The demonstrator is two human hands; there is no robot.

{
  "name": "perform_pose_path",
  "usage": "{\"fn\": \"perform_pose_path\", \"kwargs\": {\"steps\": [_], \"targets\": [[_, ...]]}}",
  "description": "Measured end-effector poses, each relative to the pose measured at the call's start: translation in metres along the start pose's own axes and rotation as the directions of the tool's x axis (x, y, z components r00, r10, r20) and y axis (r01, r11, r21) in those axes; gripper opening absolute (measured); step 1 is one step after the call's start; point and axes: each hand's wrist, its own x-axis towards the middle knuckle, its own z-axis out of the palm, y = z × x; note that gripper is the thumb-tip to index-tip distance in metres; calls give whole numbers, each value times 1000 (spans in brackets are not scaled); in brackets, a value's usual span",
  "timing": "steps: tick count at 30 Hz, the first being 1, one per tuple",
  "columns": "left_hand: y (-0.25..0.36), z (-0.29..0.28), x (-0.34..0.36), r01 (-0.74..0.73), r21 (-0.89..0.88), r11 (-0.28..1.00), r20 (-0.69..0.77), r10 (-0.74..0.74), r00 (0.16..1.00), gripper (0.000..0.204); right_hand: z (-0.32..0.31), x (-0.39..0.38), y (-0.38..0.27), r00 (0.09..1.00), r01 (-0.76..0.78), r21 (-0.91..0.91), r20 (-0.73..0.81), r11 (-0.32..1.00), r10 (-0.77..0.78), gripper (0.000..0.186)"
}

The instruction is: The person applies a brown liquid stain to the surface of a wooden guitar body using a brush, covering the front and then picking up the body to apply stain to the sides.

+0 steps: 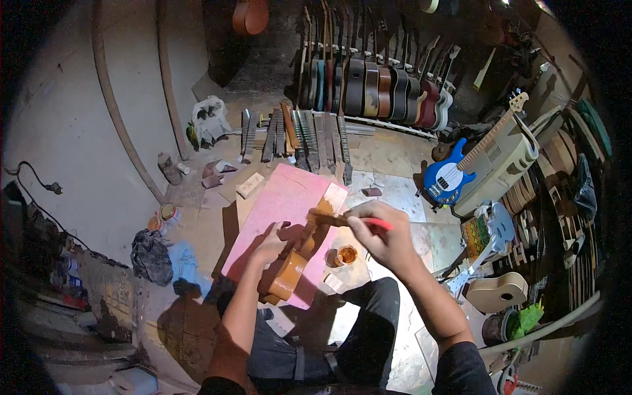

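Note:
A guitar body stands on its edge, its curved side toward me. Most of that side is wet, glossy orange-brown, while the far end is pale and bare. My right hand is closed around a red-handled paintbrush, whose brown bristles lie against the far part of the side. My left hand is at the body's left face, fingers stretched out; how firmly it touches is hidden. Under the body lies a pink board. A small open jar of orange-brown liquid stands to its right.
Beyond the board lie several guitar necks and a pale wood block. A rack of guitars lines the back. At right are a blue electric bass and an unfinished guitar body. A black bag sits left.

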Motion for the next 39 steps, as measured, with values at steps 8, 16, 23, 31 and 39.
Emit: {"fn": "perform_pose_path", "kwargs": {"steps": [8,16,23,31,39], "targets": [[42,10,-22,1,-43,999,26,0,1000,64,-13,-13,9,998,-59,29,19,998,59,8],[42,8,-19,-2,-56,998,69,6,998,62,-17,-28,21,999,-21,41,-43,999,23,6],[35,9,-13,27,-108,994,72,-19,997,67,-21,-30,32,988,42,-6,-150,999,-43,8],[35,12,-10,40,-124,991,78,-30,997,74,-19,-35,45,971,54,26,-235,998,-47,7],[25,8,-5,-29,-103,994,108,41,993,72,-17,-24,59,928,-34,89,-367,995,64,9]]}}
